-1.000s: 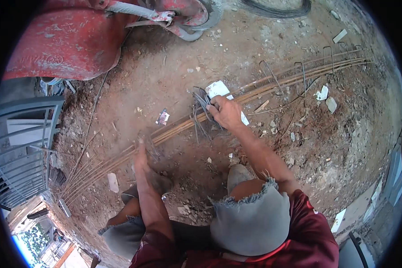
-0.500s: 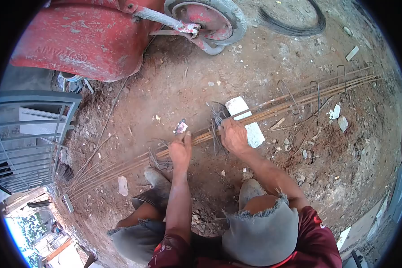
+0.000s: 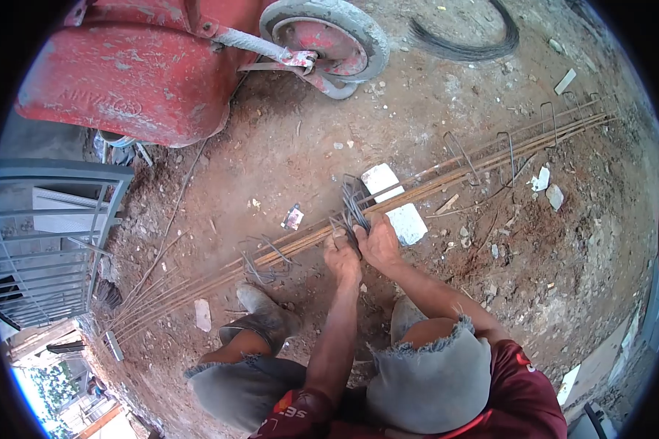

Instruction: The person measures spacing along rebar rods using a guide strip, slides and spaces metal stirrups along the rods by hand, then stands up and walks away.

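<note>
Long rusty rebars [image 3: 439, 184] run diagonally across the ground, with a bunch of bent steel stirrups [image 3: 352, 199] looped around them near the middle. My left hand [image 3: 342, 257] is closed on the left side of this bunch, low by the bars. Right beside it, my right hand [image 3: 379, 243] is closed on the bunch's other side; its fingertips are partly hidden. More stirrups [image 3: 265, 272] hang loosely on the bars to the left. Single stirrups [image 3: 507, 150] stand spaced along the right part. A white slab [image 3: 406, 224] lies under the bars by my right hand.
A red wheelbarrow [image 3: 124, 80] lies at upper left, its wheel [image 3: 326, 45] towards the middle. A coil of dark wire [image 3: 483, 50] rests at the top. A grey metal gate [image 3: 51, 234] stands at left. Stone bits and a small printed packet [image 3: 292, 217] litter the dirt.
My left hand has moved right along the bars, from near the printed packet to the stirrup bunch beside my right hand. My right hand has shifted slightly down and right. The view has moved a little.
</note>
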